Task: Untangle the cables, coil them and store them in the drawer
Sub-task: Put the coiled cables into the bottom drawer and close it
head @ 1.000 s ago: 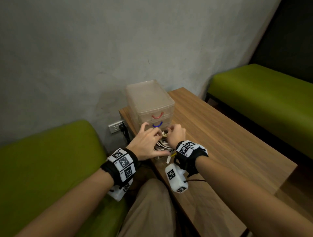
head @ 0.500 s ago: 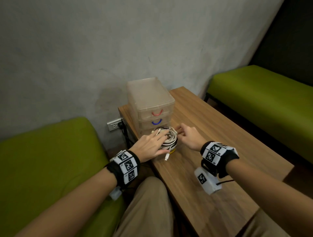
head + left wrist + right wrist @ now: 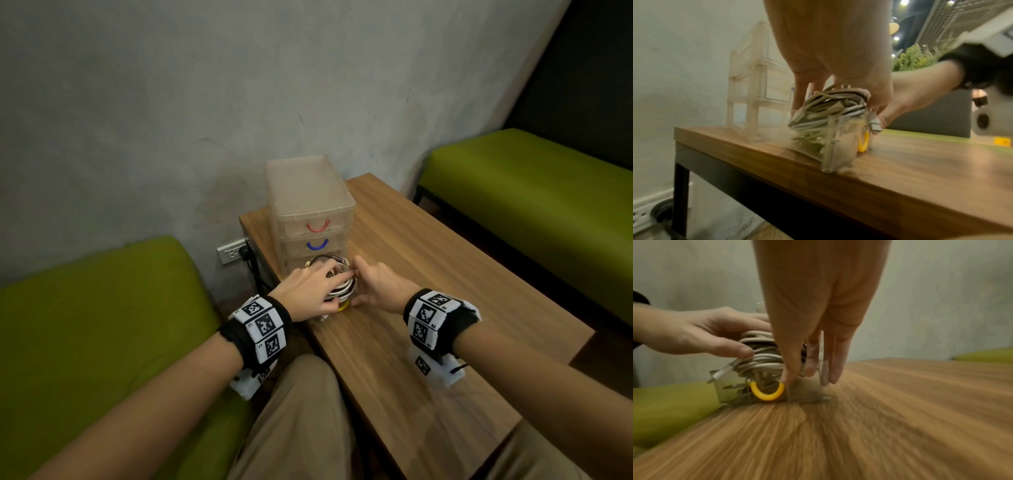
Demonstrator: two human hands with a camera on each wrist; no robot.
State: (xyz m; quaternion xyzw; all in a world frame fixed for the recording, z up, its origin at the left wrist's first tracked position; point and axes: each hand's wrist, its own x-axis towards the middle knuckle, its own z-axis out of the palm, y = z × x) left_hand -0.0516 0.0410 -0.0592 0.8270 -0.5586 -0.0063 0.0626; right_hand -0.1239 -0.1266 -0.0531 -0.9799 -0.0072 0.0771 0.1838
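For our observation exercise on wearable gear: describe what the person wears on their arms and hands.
Both forearms are bare, with no sleeves or gloves. Each wrist carries a black band covered in white squares printed with black coded markers: left wristband, right wristband. A white camera block with a thin black cable hangs beneath the right one.

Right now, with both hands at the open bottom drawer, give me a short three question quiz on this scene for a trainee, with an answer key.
1. True or false: the coiled cables lie fully below the rim of the open drawer.
2. Multiple choice: what colour is the open drawer's handle? A red, B blue, C yellow.
3. Fill in: the left hand rests on top of the ____ while the right hand is at the drawer's right front corner.

Key:
1. False: the bundle is heaped above the rim.
2. C. The red handle and the blue handle are on the two closed drawers above.
3. cables
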